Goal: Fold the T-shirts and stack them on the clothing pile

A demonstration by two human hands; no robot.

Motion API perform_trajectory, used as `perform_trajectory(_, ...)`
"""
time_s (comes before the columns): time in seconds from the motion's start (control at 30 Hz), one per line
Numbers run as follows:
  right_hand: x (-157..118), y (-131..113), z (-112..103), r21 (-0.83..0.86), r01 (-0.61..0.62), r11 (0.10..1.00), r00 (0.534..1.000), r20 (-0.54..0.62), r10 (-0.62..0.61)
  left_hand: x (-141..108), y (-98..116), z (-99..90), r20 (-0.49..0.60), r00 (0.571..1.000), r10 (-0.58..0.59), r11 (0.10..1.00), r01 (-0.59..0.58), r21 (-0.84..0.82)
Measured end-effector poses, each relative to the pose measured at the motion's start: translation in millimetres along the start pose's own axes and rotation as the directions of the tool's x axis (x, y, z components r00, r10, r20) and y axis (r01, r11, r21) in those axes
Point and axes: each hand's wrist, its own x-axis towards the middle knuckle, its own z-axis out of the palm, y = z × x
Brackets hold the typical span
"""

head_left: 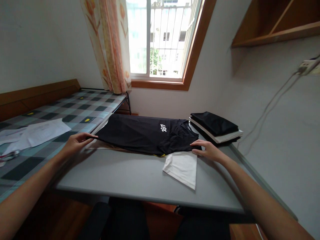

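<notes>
A black T-shirt (pixel 140 133) with white lettering lies sideways across the grey table (pixel 120 173), its neckline towards the right. My left hand (pixel 77 142) pinches the near corner of its hem at the left, slightly lifted. At the other end, my right hand (pixel 207 150) grips the shirt's near edge close to the shoulder between thumb and fingers. From beneath the black fabric a white sleeve (pixel 183 168) sticks out towards me, and pale cloth also shows along the left end. A small yellow bit peeks out under the near edge.
A stack of folded clothes (pixel 215 125), black on top, stands at the table's back right by the wall. Left of the table is a bed with a checked cover (pixel 82 103) and papers (pixel 37 133). A wall shelf (pixel 275 38) hangs at the upper right.
</notes>
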Motion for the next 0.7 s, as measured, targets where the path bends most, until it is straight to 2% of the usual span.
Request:
perform_trajectory(0.13,-4,10,1,0.011,0.006,1.0,1.0,-0.019,-0.006,2,2,-2.0,-0.051,0.997,-0.057,0.996,0.06,0.067)
perform_trajectory(0.3,-5,10,2,0.034,0.003,0.999,0.999,-0.04,-0.002,3,-3,-6.1,0.023,1.0,-0.012,0.977,0.007,0.213)
perform_trajectory(0.5,-10,2,-1,0.0,-0.068,0.998,0.995,-0.075,0.068,3,-7,-11.1,0.058,0.997,-0.048,0.981,0.036,0.189)
perform_trajectory(0.6,-15,-2,-6,-0.023,-0.112,0.993,0.993,-0.043,0.111,-1,-7,-19.4,0.054,0.994,-0.099,0.984,0.09,0.155)
perform_trajectory(0.7,-21,-11,-14,0.004,-0.126,0.992,0.992,0.032,0.125,-7,-13,-33.5,0.102,0.983,-0.149,0.986,0.14,0.093)
